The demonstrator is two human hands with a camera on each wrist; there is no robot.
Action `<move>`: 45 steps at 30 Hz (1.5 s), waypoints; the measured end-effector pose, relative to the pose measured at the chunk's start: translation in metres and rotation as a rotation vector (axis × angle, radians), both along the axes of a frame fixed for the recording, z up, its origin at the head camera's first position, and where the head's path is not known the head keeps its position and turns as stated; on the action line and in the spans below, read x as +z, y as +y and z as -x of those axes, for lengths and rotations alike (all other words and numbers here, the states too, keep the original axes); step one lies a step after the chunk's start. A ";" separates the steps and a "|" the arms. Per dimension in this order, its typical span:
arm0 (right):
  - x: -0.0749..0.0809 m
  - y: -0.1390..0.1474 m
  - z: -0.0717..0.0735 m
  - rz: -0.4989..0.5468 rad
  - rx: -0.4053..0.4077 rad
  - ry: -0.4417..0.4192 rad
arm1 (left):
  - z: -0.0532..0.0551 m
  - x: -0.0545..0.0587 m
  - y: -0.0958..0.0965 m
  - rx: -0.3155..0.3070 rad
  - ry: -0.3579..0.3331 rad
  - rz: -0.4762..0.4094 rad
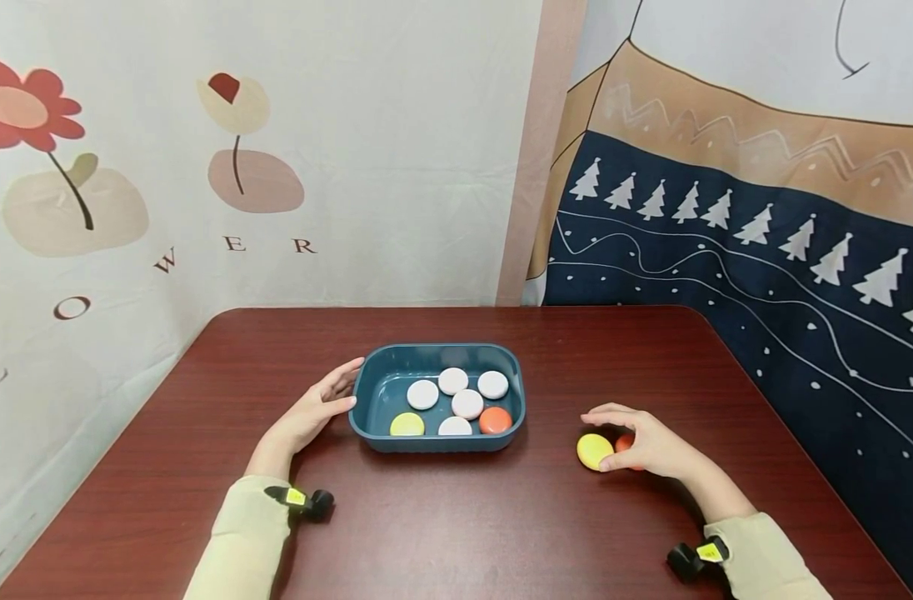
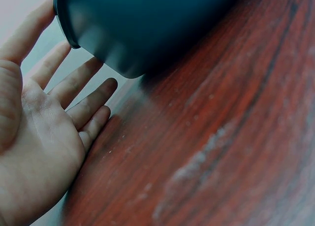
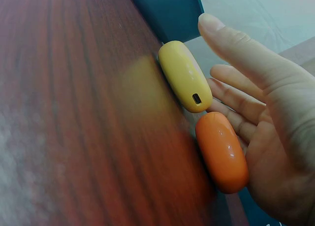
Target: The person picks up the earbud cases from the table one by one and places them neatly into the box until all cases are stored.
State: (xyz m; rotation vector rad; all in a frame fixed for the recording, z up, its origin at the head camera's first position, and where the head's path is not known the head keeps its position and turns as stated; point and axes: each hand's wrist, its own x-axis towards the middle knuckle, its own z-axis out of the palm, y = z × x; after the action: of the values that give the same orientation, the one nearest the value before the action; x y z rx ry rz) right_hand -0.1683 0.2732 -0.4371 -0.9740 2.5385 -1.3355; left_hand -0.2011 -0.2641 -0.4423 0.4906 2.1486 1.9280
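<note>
At the left end of a teal tray, my left hand touches the wall with extended fingers. In the left wrist view, its fingertips meet the tray's rim and side. My right hand arches over two thick, rounded discs lying on the table. The yellow disc sits near the thumb and shows a small dark slot in its edge in the right wrist view. Beside it is the orange disc, partly hidden by the hand in the head view. The thumb stands apart from both discs.
Inside the tray lie several white discs, another yellow disc and another orange disc. All stand on a reddish-brown wooden table. Behind it hang printed curtains.
</note>
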 end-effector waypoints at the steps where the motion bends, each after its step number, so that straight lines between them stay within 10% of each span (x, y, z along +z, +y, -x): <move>1: 0.000 0.000 0.000 0.000 0.001 -0.005 | 0.000 0.000 0.000 0.001 0.000 -0.001; 45: -0.004 0.001 0.001 -0.064 0.004 -0.050 | 0.001 -0.002 -0.001 -0.031 0.023 -0.017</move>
State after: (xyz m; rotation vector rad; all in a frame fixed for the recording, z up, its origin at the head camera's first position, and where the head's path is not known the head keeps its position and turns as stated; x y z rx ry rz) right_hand -0.1693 0.2739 -0.4412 -0.9221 2.5238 -1.2532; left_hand -0.2021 -0.2655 -0.4440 0.5481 2.1270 1.9352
